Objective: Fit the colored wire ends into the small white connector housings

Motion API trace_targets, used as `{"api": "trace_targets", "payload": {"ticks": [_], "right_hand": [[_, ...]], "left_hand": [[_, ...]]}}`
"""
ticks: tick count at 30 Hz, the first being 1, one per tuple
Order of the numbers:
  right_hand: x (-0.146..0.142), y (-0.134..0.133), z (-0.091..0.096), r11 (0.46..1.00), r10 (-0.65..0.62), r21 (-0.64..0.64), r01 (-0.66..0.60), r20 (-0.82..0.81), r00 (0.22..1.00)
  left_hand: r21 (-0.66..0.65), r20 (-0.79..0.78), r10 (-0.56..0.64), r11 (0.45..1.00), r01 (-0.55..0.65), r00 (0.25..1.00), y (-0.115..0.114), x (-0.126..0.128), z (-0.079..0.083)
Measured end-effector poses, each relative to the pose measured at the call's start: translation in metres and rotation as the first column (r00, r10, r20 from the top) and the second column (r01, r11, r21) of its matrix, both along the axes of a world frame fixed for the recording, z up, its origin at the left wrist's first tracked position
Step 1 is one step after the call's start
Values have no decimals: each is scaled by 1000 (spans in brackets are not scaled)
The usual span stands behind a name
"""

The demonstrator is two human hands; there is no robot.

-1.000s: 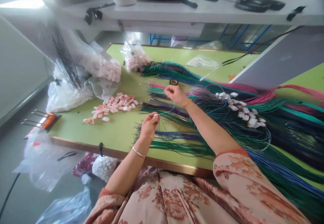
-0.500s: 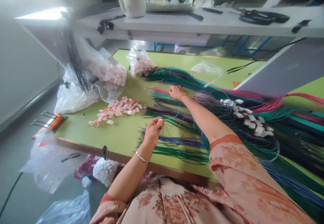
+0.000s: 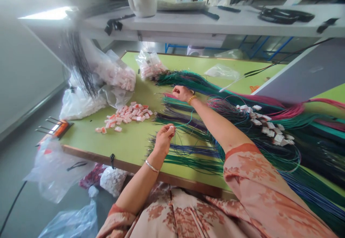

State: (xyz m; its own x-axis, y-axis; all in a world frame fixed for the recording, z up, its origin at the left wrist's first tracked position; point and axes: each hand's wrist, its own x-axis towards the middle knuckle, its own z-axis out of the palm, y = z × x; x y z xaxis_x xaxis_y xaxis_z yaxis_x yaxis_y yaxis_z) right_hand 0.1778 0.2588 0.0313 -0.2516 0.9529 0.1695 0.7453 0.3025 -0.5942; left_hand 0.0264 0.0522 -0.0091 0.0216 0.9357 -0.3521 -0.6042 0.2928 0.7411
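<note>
My left hand (image 3: 163, 139) pinches a small white connector housing (image 3: 171, 127), with a thin green wire (image 3: 185, 124) running from it to the right. Farther back, my right hand (image 3: 183, 93) has its fingers bent together over the tips of the pink wires (image 3: 169, 95); whether a wire is between them is too small to tell. Beneath and between both hands lie bundles of dark wires (image 3: 183, 117), blue wires (image 3: 192, 150) and green wires (image 3: 185, 162). Left of the hands sits a loose pile of white and orange connector housings (image 3: 132, 113).
Under my right arm lie wires ending in white connectors (image 3: 271, 127). Plastic bags of housings (image 3: 151, 65) stand at the back left of the green table (image 3: 129, 144). A shelf (image 3: 188, 26) crosses above. An orange pronged holder (image 3: 61, 127) is at the left edge.
My right hand has shifted slightly left along the pink wires towards their tips. My left hand keeps its pinch on the connector housing. The view has moved slightly.
</note>
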Motion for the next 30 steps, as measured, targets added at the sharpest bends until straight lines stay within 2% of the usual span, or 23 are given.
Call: {"api": "trace_targets", "payload": {"ticks": [3,6,9,13,17,21,30], "right_hand": [[-23,-8,10,993,116,29,-113,-163,980],[-36,-26,18,979,202,48,-196,-241,949],[-34,-52,24,964,264,38,-265,-295,918],[-21,-91,27,951,285,-12,-310,-364,887],[-8,-123,22,936,307,-50,-348,-364,879],[2,-142,13,930,321,-61,-363,-352,879],[5,-149,-1,933,349,4,-360,-263,900]], "left_hand": [[7,13,4,1000,-4,1000,0,0,-1],[23,33,4,1000,-4,999,0,0,-2],[34,59,11,999,-13,998,1,0,-1],[29,104,51,998,-54,993,3,0,1],[2,139,81,997,-82,987,5,0,3],[-23,152,74,997,-71,986,7,0,4],[-41,119,39,999,-34,992,8,-1,1]]}}
